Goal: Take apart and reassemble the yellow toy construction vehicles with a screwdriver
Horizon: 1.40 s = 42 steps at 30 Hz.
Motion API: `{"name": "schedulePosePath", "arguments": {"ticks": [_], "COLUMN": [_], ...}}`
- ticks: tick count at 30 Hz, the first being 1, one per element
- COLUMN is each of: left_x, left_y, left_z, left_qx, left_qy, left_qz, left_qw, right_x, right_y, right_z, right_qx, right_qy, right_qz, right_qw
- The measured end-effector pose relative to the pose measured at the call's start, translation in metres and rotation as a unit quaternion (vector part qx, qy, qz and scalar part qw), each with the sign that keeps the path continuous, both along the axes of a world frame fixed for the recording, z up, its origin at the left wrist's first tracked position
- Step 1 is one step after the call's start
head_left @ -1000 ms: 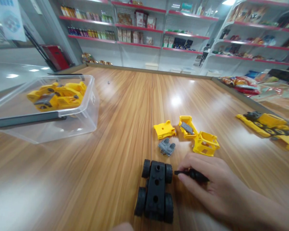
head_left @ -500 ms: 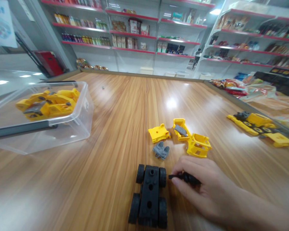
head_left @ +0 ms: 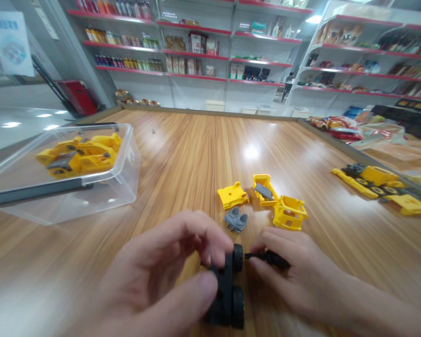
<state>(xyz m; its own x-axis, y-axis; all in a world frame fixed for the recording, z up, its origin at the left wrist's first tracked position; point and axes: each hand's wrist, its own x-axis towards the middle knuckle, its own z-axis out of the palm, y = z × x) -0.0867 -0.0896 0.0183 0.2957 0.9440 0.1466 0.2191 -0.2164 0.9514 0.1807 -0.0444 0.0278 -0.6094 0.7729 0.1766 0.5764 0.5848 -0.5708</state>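
A black toy chassis (head_left: 225, 299) with black wheels stands on the wooden table, partly covered by my left hand (head_left: 168, 267). That hand is slightly blurred, its thumb and curved fingers apart over the chassis; whether the fingertips touch it is unclear. Just right of the front wheel, my right hand (head_left: 298, 267) rests on the table, closed around a small black screwdriver (head_left: 275, 259) whose tip points left toward the wheel. Beyond the hands lie a grey seat piece (head_left: 235, 220), a flat yellow part (head_left: 231, 195), a yellow frame with a grey insert (head_left: 264, 189) and a yellow cab frame (head_left: 289, 213).
A clear plastic box (head_left: 135, 164) holding yellow toy parts stands on the left. More yellow and black parts (head_left: 382, 182) lie at the right edge. A tiny metal piece (head_left: 153, 131) sits far back. Stocked shelves (head_left: 196, 50) stand behind the table (head_left: 182, 154).
My left hand has come in from the lower left over the chassis. My right hand keeps its hold on the screwdriver in nearly the same place. The view has shifted slightly.
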Motion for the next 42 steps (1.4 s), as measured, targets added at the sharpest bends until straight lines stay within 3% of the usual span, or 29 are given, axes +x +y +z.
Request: {"name": "schedulePosePath", "arguments": {"ticks": [2,4,8,11,22,30,42], "left_x": [0.015,0.027,0.034,0.033,0.03,0.03,0.03], "left_y": [0.023,0.037,0.042,0.039,0.039,0.039,0.04], "left_z": [0.017,0.022,0.014,0.012,0.012,0.015,0.014], "left_qx": [0.015,0.011,0.007,-0.009,-0.057,-0.047,-0.028], "left_qy": [0.08,0.162,0.213,0.231,0.193,0.173,0.164], "left_qz": [0.02,0.014,-0.08,-0.106,-0.088,-0.105,-0.114], "left_qw": [0.996,0.987,0.974,0.967,0.976,0.978,0.979], "right_x": [0.0,-0.001,-0.001,-0.001,-0.002,-0.002,-0.003], "right_y": [0.0,-0.001,-0.002,-0.002,-0.004,-0.004,-0.003], "right_z": [-0.002,-0.003,-0.004,-0.006,-0.004,-0.002,-0.004], "right_qx": [-0.001,-0.002,-0.004,0.006,0.028,0.027,0.084], "right_qy": [-0.01,-0.021,-0.019,-0.012,0.019,0.03,0.03], "right_qz": [-0.007,-0.012,-0.006,0.0,0.005,0.0,0.015], "right_qw": [1.0,1.0,1.0,1.0,0.999,0.999,0.996]}}
